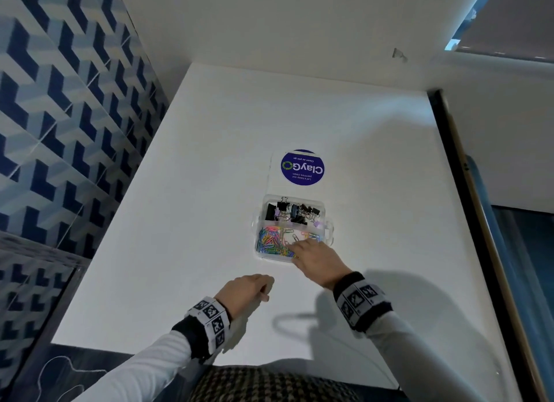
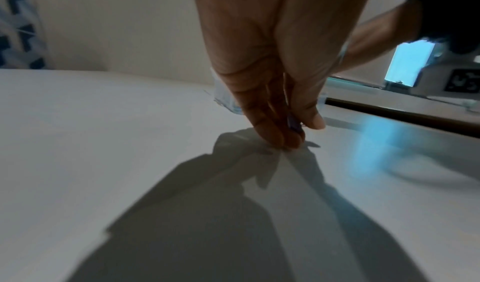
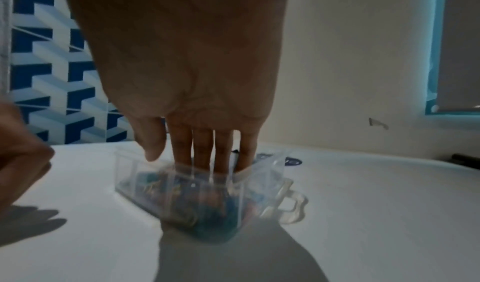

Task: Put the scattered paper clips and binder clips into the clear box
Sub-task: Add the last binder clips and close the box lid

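Left hand low over the white desk, nearest the body; fingers pressed together against the thumb, pinching a small purple item, too blurred to name. Right hand beyond it, fingers straight and slightly spread, tips dipped into the near compartment of the clear box among coloured paper clips. Far compartment holds black binder clips. The box's open lid lies flat behind, over a round purple sticker.
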Tool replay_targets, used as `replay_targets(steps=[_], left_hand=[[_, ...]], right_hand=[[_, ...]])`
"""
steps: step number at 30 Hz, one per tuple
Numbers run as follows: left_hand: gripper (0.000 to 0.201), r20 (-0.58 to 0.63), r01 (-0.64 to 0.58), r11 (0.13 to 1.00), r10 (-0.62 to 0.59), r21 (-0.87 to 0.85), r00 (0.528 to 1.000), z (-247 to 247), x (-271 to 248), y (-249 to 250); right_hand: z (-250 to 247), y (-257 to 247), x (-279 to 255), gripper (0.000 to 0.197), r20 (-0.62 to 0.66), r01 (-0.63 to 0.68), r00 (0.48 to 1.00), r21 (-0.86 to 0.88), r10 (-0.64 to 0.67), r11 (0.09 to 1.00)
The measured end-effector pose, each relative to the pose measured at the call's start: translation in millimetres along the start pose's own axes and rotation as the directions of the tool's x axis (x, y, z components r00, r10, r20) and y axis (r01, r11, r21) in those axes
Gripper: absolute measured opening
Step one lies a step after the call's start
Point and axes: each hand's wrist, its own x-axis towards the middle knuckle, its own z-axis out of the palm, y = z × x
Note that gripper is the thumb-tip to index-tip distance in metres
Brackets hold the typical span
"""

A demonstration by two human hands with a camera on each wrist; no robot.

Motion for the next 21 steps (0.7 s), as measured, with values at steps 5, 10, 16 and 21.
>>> replay_targets(steps=[5,10,16,21], left_hand=[[0.016,-0.250,-0.024,1.000,0.027,0.017,0.968,-34.9,-8.5,-7.0],[0.010,-0.412,-0.072,0.972,-0.028,-0.225,0.911,-81.8,30.0,-8.2],[0.017,-0.351,0.040,0.996,-0.066,-0.082,0.934,-109.2,110.9,-4.4],[0.029,-0.267,0.034,0.995,-0.008,0.093,0.964,-96.0,122.9,-11.1]], right_hand=[[-8.1,1.5,7.2,0.030,-0.153,0.005,0.988,0.164,0.021,0.986],[-5.2,-25.6,35.6,0.040,-0.040,0.061,0.998,0.304,-0.052,0.951],[-3.5,7.3,10.0,0.034,-0.209,-0.032,0.961,0.566,0.181,0.824],[-1.8,46.0,-24.0,0.030,-0.441,0.026,0.850,0.579,0.286,0.815]])
